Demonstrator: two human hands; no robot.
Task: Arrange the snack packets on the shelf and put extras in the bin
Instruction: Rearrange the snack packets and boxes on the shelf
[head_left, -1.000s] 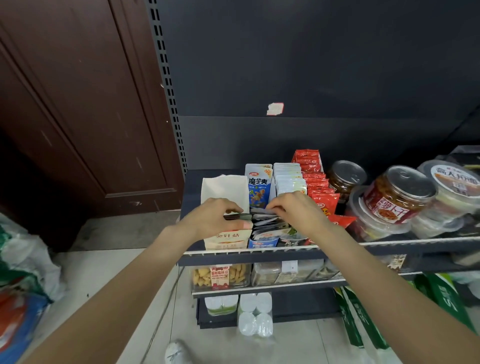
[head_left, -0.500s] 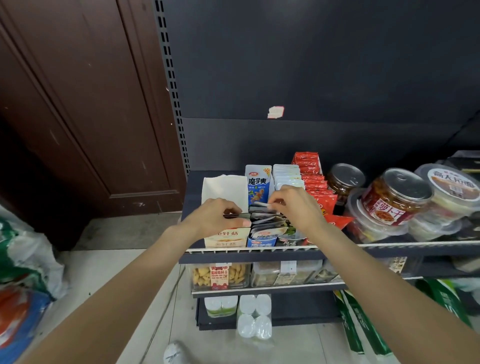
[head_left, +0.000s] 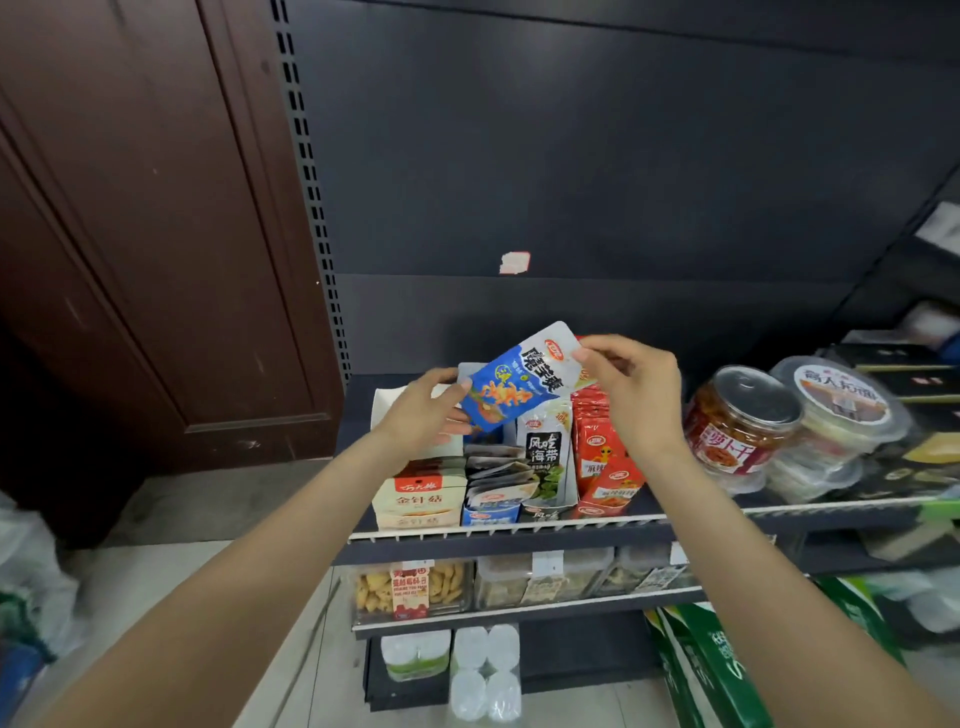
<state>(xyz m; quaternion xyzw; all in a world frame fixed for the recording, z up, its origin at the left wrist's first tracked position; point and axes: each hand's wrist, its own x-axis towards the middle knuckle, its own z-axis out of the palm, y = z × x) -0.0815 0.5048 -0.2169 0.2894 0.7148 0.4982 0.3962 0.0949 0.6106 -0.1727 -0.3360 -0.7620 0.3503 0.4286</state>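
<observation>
The blue packet (head_left: 519, 382) is held up in the air above the back of the shelf (head_left: 509, 526), clear of the rows below it, and both hands have it. The left hand (head_left: 423, 410) pinches its lower left corner with thumb on the printed face and fingers curled behind; the right hand (head_left: 636, 387) pinches the upper right corner between thumb and forefinger. So the packet lies between the two hands, and its long axis runs on a slant from lower left to upper right, with the sealed white top end pointing up and right toward the right hand and the blue bottom end pointing down toward the left hand. The printed face is turned to the camera. Directly under it stands the open blue box (head_left: 491, 512) of flat packets, whose mouth runs front to back along the shelf, with the tan box (head_left: 418, 501) just to its left and the dark seaweed box (head_left: 545, 467) and red packets (head_left: 605, 462) to its right. In my judgement the next move turns on bringing that slanted axis upright and squaring the face to the shelf front, so the bottom edge can drop into the blue row; the left hand, nearer that slot, looks best placed to guide it down. No bin can be seen from here.
</observation>
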